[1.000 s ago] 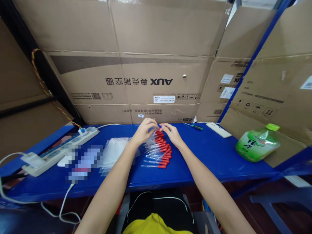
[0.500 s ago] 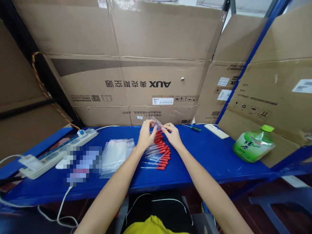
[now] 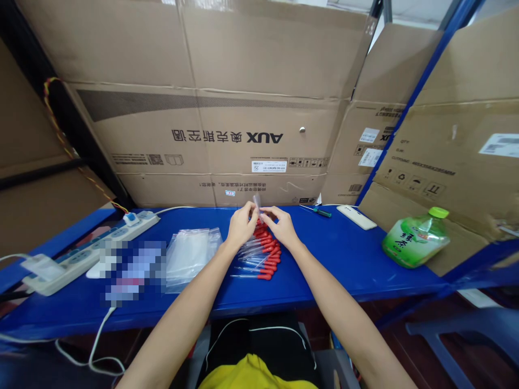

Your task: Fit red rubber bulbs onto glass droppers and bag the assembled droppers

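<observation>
Both hands meet above the far end of a row of glass droppers with red rubber bulbs [image 3: 267, 254] lying on the blue table. Between them they pinch a small clear plastic bag [image 3: 257, 202]. My left hand [image 3: 242, 222] is closed on its left side, fingertips together. My right hand [image 3: 280, 224] is closed on the other side, thumb and forefinger pressed to the plastic. Whether a dropper is inside the bag is hidden by the fingers. To the left of my left forearm lies a stack of clear zip bags [image 3: 190, 256].
A power strip [image 3: 93, 251] and a blurred-out phone-like object [image 3: 135, 273] with a white cable are at the left. A screwdriver [image 3: 320, 211], a white flat case [image 3: 357, 217] and a green-labelled bottle [image 3: 416, 237] stand or lie to the right. Cardboard [image 3: 227, 65] walls the back.
The bag has turned from slanted to nearly upright between my fingers. My hands have drawn closer together, and the view has shifted slightly.
</observation>
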`<state>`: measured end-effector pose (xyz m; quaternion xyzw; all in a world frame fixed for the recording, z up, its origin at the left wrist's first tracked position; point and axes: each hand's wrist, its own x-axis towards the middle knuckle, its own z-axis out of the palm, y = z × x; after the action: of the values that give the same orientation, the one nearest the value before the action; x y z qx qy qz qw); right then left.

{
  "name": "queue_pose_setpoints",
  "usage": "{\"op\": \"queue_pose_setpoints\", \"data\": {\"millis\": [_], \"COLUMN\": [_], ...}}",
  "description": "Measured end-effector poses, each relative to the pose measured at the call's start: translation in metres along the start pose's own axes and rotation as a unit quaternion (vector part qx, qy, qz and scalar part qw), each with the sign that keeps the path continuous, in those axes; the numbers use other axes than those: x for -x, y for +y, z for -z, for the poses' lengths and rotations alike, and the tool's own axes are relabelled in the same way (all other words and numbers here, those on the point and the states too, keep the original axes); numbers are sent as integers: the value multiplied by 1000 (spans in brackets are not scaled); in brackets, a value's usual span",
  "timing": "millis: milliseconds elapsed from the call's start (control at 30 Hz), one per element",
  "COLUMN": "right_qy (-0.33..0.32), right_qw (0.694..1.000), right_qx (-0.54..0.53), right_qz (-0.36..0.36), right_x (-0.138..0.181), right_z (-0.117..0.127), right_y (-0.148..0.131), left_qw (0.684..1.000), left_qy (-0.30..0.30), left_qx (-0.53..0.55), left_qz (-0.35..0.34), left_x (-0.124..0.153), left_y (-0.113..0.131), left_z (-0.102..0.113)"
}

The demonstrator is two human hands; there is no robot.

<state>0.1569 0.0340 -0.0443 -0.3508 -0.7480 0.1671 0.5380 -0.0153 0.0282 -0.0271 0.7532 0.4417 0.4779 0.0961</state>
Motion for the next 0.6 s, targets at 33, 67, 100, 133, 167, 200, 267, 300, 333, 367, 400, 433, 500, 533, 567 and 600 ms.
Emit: {"op": "queue_pose_setpoints", "data": {"millis": [33,67,100,133,167,200,267,300,333,367,400,433,500,533,567,600], "right_qy": [9,17,21,22,22,22,24,26,26,25,24,23,22,20,17,14], "right_qw": [1000,999,999,998,998,998,998,999,999,999,999,998,998,998,998,998], "right_qx": [-11,-20,-29,-36,-39,-39,-32,-27,-24,-23,-27,-33,-49,-53,-52,-47], "right_qz": [-16,-28,-37,-42,-43,-42,-39,-37,-36,-36,-36,-38,-42,-42,-40,-38], "right_x": [0,0,0,0,0,1,1,1,1,2,2,2,2,2,2,2], "right_z": [0,0,0,0,0,0,1,1,2,2,2,2,2,2,2,3], "right_y": [-1,-1,-1,-2,-2,-2,-2,-2,-2,-2,-2,-2,-2,-2,-3,-3], "left_qw": [1000,999,999,998,998,998,998,998,998,998,997,997,996,996,995,995], "left_qy": [-12,-24,-34,-41,-46,-50,-57,-58,-58,-56,-54,-53,-50,-49,-49,-49], "left_qx": [-4,-6,-6,-6,-5,-5,-7,-11,-19,-28,-39,-48,-64,-69,-72,-74], "left_qz": [-11,-22,-31,-37,-41,-41,-36,-32,-29,-28,-29,-32,-37,-37,-37,-36], "left_x": [0,1,1,2,2,2,3,3,3,3,3,3,3,3,3,2], "left_y": [0,1,2,3,4,6,7,8,9,9,9,9,8,8,7,6], "left_z": [0,1,1,2,2,3,3,3,2,2,2,1,1,1,1,1]}}
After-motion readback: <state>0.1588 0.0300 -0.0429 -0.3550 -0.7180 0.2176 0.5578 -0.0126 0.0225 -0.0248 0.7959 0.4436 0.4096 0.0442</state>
